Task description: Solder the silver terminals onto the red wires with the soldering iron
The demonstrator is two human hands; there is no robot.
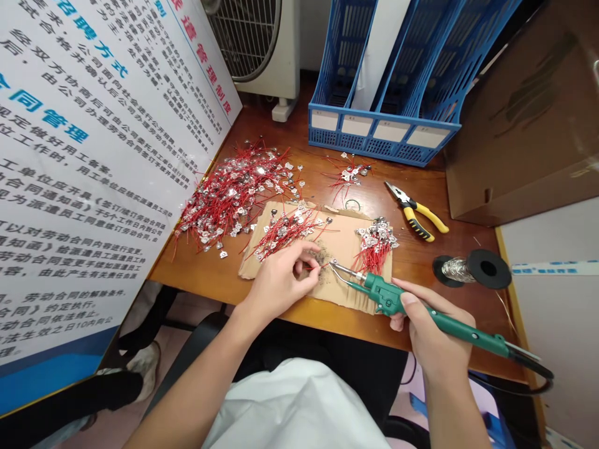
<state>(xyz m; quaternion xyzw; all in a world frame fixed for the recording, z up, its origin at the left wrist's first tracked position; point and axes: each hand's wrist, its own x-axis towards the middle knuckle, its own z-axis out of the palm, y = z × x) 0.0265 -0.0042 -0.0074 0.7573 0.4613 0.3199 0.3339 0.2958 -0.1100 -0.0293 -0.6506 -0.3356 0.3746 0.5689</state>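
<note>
White shirt cloth (pixel 299 411) lies nearest; past it, your left hand (pixel 281 277) pinches a red wire (pixel 324 265) above the cardboard (pixel 344 240), and your right hand (pixel 437 333) grips the green soldering iron (pixel 386 295), tip by the wire's far end. Best keep both wrists steady; mind the near table edge (pixel 355 319), with bare wood between cardboard and spool (pixel 489 269)

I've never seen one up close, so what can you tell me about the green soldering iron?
The soldering iron has a green, plastic-looking body with a boxy middle, a long rear handle, a slim metal shaft and a thin curved tube beneath. A black cable leaves its back end. The right hand grips it slantwise, its front over the cardboard, tip toward the left hand. Whether it's hot doesn't show.
</note>
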